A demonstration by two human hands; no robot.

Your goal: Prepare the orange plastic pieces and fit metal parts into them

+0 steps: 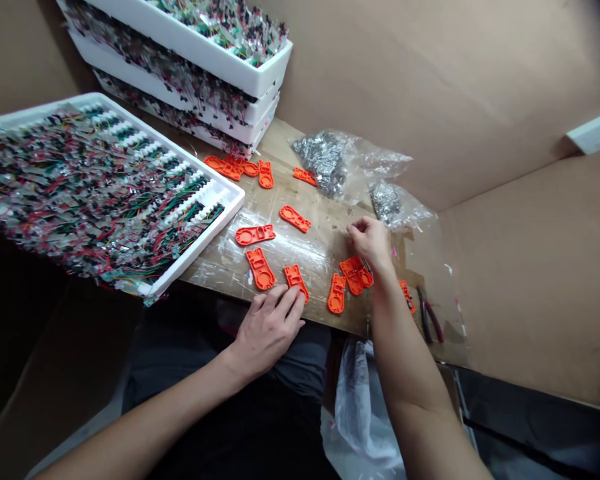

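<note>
Bare forearms (410, 360) reach across a worktable (320, 248). The loosely curled left hand (270, 325) touches an orange shell (293, 274) at the near edge, grip unclear; the right hand (373, 243) pinches, contents indiscernible. Light, steady pressure should prevent skidding.

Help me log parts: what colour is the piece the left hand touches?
The piece is orange; see the head view.

A single view looks from the wearer's head, forward and steeply down over the lap (180, 360) to the tabletop (317, 250). It is near and wide, with the left hand (270, 327) and right hand (371, 241) near mid-frame, and slightly tilted, the front edge sloping down rightward.
</note>
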